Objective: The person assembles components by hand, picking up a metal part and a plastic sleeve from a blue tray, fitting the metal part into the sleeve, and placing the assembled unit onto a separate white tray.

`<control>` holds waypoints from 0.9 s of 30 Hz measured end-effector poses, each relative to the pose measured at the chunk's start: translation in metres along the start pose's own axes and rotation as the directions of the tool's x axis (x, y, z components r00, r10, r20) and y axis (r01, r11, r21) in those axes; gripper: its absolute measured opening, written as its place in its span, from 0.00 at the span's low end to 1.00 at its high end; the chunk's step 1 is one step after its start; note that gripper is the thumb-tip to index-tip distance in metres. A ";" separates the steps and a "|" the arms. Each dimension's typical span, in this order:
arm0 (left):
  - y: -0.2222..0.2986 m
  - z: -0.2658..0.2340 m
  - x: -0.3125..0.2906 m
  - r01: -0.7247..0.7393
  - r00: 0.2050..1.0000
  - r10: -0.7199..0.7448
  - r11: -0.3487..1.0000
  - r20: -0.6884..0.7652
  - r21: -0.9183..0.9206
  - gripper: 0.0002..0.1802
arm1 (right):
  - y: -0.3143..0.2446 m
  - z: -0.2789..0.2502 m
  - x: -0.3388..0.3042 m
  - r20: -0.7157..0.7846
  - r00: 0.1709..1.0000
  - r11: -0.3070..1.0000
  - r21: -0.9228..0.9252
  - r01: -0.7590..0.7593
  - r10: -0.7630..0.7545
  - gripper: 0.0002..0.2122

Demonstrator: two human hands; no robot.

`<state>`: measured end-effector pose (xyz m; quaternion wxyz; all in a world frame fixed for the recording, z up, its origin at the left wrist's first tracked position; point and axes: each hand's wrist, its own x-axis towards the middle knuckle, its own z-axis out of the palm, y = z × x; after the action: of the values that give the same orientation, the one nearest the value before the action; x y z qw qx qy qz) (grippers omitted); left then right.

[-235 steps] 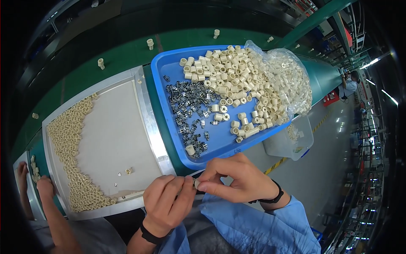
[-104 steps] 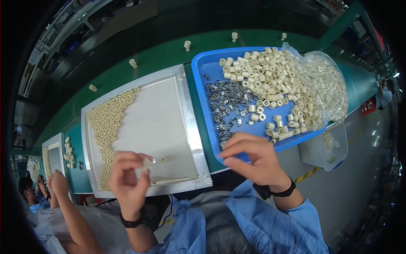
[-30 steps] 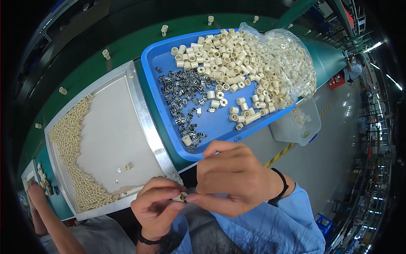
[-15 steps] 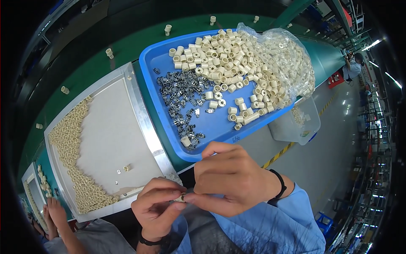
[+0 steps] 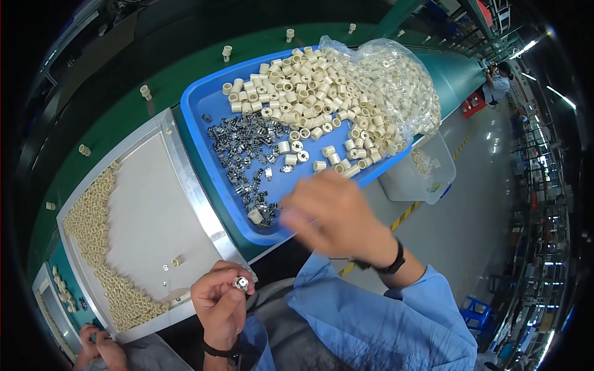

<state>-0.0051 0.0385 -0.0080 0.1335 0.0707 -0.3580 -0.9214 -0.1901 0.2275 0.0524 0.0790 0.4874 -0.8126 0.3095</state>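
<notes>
Between the fingertips of my left hand (image 5: 216, 303) is a small cream plastic sleeve (image 5: 241, 283), its open end with shiny metal inside turned upward. My left hand is closed on it, beside the near corner of a metal-edged tray. My right hand (image 5: 334, 213), smeared by motion, hovers over the near edge of the blue tray (image 5: 288, 188). Its fingers are too blurred to show a grip. Close to those fingers lies a pile of small metal clips (image 5: 247, 148). Cream sleeves (image 5: 309, 89) are heaped in the tray's far part, some inside a clear plastic bag (image 5: 399, 86).
Left of the blue tray, the metal-edged tray (image 5: 198, 191) holds rows of small cream parts (image 5: 86, 229) and a loose sleeve (image 5: 177, 261). Another person's hands (image 5: 102, 349) are at lower left. A clear bin (image 5: 391, 185) stands beyond the blue tray's right side.
My right hand has left the sleeve and moved up over the blue tray's near edge. My left hand keeps the sleeve, now with its end turned up. The whole view has shifted slightly.
</notes>
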 end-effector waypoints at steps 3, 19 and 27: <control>0.000 -0.003 0.003 -0.020 1.000 0.019 0.999 0.022 0.045 0.17 | 0.049 -0.016 -0.012 0.005 0.985 0.956 -0.241 -0.164 0.171 0.06; 0.003 0.012 0.015 0.033 0.999 -0.037 0.985 0.018 0.168 0.16 | 0.079 -0.008 -0.003 0.281 0.916 0.948 -0.222 -0.230 0.288 0.06; 0.005 0.022 0.018 0.103 0.995 -0.099 0.961 -0.030 0.256 0.14 | 0.074 0.001 0.000 0.303 0.917 0.960 -0.181 -0.212 0.259 0.06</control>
<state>-0.0258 0.0437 0.0109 0.0791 0.1133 -0.4691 -0.8723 -0.2518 0.2516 0.0198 -0.0583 0.4230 -0.8876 0.1727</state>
